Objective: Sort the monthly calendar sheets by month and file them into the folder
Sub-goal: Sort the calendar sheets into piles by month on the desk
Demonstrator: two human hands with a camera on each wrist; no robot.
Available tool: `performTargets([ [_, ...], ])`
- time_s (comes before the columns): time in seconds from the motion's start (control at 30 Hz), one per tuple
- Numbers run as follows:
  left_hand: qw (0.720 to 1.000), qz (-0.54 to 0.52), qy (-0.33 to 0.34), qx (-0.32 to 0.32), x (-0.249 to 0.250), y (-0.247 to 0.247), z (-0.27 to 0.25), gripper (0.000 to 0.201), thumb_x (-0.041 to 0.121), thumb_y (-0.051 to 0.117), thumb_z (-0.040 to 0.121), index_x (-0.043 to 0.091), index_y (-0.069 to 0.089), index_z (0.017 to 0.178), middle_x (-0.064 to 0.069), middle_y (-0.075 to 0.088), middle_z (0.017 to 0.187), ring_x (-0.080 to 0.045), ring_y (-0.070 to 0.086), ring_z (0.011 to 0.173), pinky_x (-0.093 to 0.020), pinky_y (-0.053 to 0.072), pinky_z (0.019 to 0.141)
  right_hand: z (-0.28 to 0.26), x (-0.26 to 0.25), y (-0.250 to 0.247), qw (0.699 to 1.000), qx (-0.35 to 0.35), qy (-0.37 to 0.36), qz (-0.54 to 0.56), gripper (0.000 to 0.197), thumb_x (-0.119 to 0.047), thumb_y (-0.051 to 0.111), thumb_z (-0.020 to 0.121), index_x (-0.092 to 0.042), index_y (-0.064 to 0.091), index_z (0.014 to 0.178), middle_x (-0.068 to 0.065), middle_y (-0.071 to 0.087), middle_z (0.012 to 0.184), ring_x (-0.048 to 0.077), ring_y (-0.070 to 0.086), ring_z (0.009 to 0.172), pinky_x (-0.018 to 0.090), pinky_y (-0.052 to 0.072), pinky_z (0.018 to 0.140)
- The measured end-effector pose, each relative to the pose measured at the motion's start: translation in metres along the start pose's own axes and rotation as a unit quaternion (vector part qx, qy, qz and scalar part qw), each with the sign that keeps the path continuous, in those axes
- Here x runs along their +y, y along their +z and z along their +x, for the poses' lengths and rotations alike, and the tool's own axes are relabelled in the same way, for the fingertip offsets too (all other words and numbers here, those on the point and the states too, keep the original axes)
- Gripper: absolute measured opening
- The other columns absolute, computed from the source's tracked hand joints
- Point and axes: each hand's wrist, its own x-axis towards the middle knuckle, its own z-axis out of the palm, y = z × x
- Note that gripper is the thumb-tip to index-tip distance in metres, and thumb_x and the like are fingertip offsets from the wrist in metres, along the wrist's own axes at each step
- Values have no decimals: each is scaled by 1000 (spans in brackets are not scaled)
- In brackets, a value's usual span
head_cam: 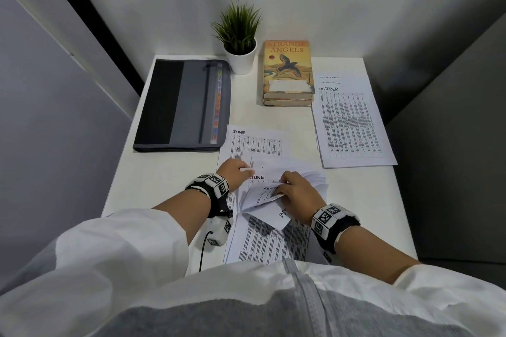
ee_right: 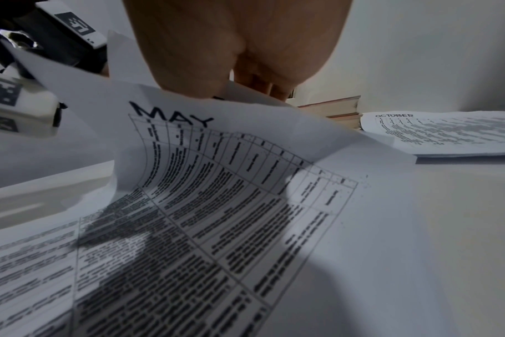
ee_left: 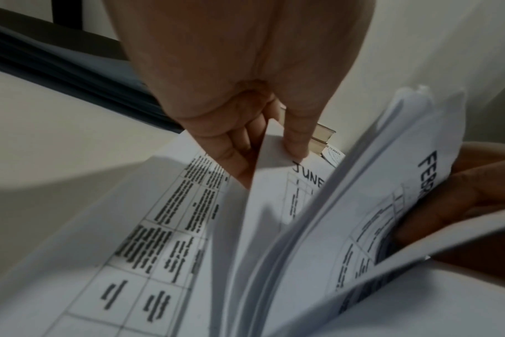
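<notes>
I see thin white printed sheets, each a ruled grid packed with small black text, fanned in a loose stack (head_cam: 273,216) at the near edge of a smooth white surface (head_cam: 164,172). My left hand (head_cam: 234,169) pinches the corner of a JUNE sheet (ee_left: 306,180) between thumb and fingers, lifting it. My right hand (head_cam: 297,194) curls round several bent pages – a sheet starting "FEBR" (head_cam: 267,194) and a MAY sheet (ee_right: 216,182) arch under it.

Another JUNE sheet (head_cam: 256,142) lies flat just beyond the hands. At the far left the folder (head_cam: 182,105) lies shut: soft grey and black fabric, rectangular, with coloured tabs showing behind a clear strip. At the right, a flat pile topped by an OCTOBER sheet (head_cam: 350,123). Between them stand stacked books (head_cam: 287,74) – the top one yellow-covered – and a spiky green plant in a white pot (head_cam: 239,44).

Plain pale walls enclose the surface.
</notes>
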Motion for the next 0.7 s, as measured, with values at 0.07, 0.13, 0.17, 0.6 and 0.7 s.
performTargets([
  [0.07, 1000, 6, 1, 0, -1, 0, 0, 33, 30, 62, 92, 3, 69, 110, -8, 67, 110, -21, 60, 97, -25, 40, 81, 0, 1, 1, 1000, -6, 9, 13, 12, -11, 67, 82, -8, 75, 91, 13, 56, 102, 32, 55, 87, 39, 48, 71],
  [0.13, 1000, 0, -3, 7, 0, 1, 1, 33, 32, 68, 87, 6, 69, 107, -2, 64, 98, -16, 59, 88, -24, 40, 78, -1, 2, 3, 1000, -4, 9, 15, 12, -11, 69, 80, -8, 75, 91, 16, 55, 122, 32, 58, 96, 39, 50, 80],
  [0.17, 1000, -10, -4, 13, 0, 2, 1, 28, 32, 72, 84, 8, 70, 99, 1, 64, 88, -11, 59, 78, -23, 41, 74, -1, 2, 4, 1000, -1, 6, 13, 12, -11, 69, 80, -9, 75, 90, 16, 53, 128, 32, 57, 101, 40, 50, 84],
  [0.6, 1000, 10, 1, 17, -1, -3, -2, 26, 30, 66, 88, 8, 71, 100, 0, 64, 81, -9, 54, 69, -21, 38, 58, -2, -1, -1, 1000, 2, 13, 15, 13, -10, 69, 78, -9, 76, 89, 13, 57, 105, 32, 59, 83, 36, 49, 67],
  [0.7, 1000, -15, -10, 6, 1, -1, 0, 24, 30, 76, 81, 9, 70, 90, 5, 60, 71, -11, 55, 65, -21, 39, 57, -1, 0, 2, 1000, 8, 7, 9, 13, -10, 69, 77, -9, 75, 88, 16, 53, 129, 32, 60, 95, 39, 51, 79],
])
